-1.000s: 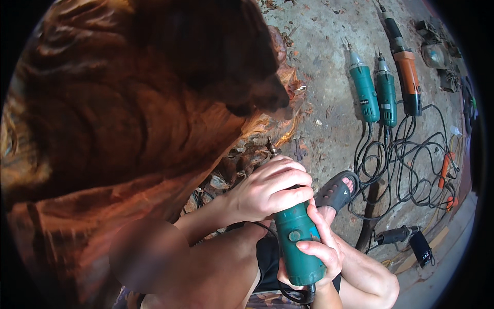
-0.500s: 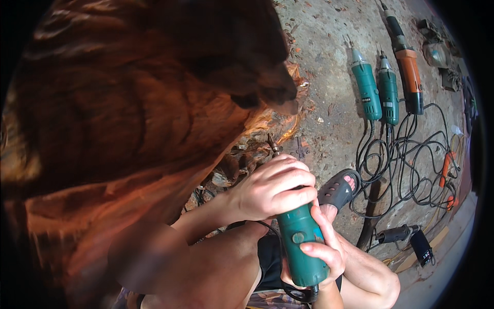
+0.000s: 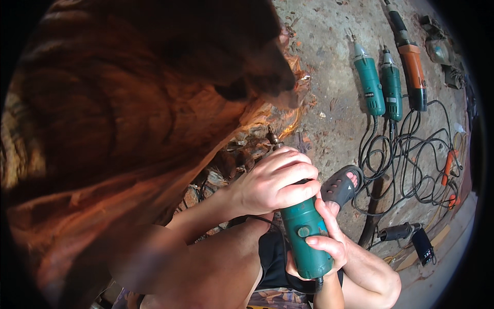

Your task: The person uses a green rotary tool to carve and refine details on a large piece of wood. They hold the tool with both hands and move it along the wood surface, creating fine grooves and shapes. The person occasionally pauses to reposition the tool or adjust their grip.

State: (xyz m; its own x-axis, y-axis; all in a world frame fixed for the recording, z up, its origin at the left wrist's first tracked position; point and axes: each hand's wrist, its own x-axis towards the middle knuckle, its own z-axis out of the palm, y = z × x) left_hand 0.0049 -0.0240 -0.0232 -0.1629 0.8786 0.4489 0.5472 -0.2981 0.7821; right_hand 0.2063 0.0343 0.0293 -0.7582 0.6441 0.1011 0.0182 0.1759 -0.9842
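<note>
A green die grinder (image 3: 304, 234) is held between both my hands, its metal bit (image 3: 274, 137) pointing up and away from me. My left hand (image 3: 275, 180) wraps over the front of its body, just behind the metal collar. My right hand (image 3: 331, 247) grips the rear of the body from below and the right, thumb lying across the casing. A cord leaves its back end. Left and ahead looms a large reddish-brown piece of carved wood (image 3: 128, 118). The bit's tip is beside its lower right edge; whether they touch I cannot tell.
On the concrete floor (image 3: 329, 82) lie two green grinders (image 3: 369, 85) (image 3: 392, 92) and an orange one (image 3: 413, 74). Black cords (image 3: 393, 165) tangle below them. My sandalled foot (image 3: 340, 188) is nearby. A phone (image 3: 423, 246) lies lower right; wood scraps (image 3: 226, 165) lie under the carving.
The grinder and both hands have shifted slightly, the body a little up and to the right in view. The view itself has moved a bit. Both hands keep their hold.
</note>
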